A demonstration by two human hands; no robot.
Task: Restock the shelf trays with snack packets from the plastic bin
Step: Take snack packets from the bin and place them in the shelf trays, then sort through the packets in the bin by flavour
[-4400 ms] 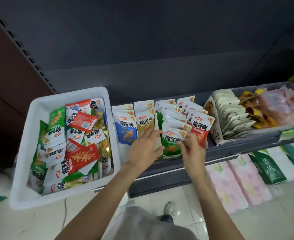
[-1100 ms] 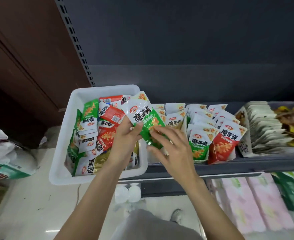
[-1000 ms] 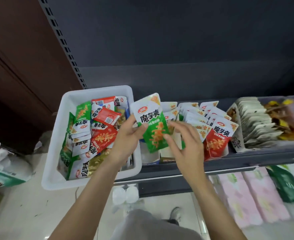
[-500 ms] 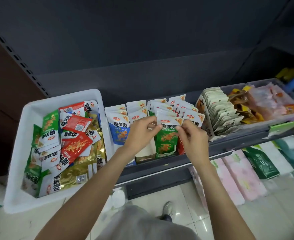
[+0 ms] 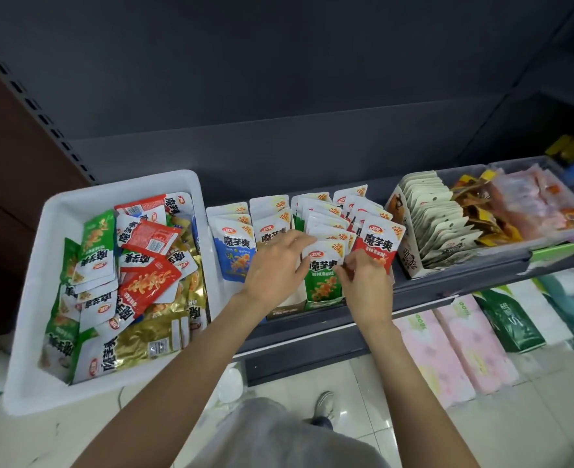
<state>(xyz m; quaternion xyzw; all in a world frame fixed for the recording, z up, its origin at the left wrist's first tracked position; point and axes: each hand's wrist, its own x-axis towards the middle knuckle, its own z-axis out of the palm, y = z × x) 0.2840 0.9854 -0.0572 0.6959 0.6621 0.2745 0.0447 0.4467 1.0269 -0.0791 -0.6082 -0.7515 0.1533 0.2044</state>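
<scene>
left hand (image 5: 273, 265), right hand (image 5: 363, 278) | touching green packet (image 5: 322, 282) (front, upright) | shelf tray (image 5: 287, 310)

Dark shelf (image 5: 353, 324) — white plastic bin (image 5: 35, 295) left, snack trays (image 5: 287, 307) middle, clear tray (image 5: 515, 246) right.

Packed rows, open air above
The bin (image 5: 35, 265) walls the left; upright packets (image 5: 376, 244) crowd the shelf (image 5: 430, 285) front.

Dark grey shelf back panel (image 5: 278, 79), perforated upright (image 5: 39, 106) at left, brown wall (image 5: 5, 170) beside it. Pale glossy floor tiles (image 5: 521, 420) (reflections visible). Pink wrapped packs (image 5: 447, 352) under the shelf.
</scene>
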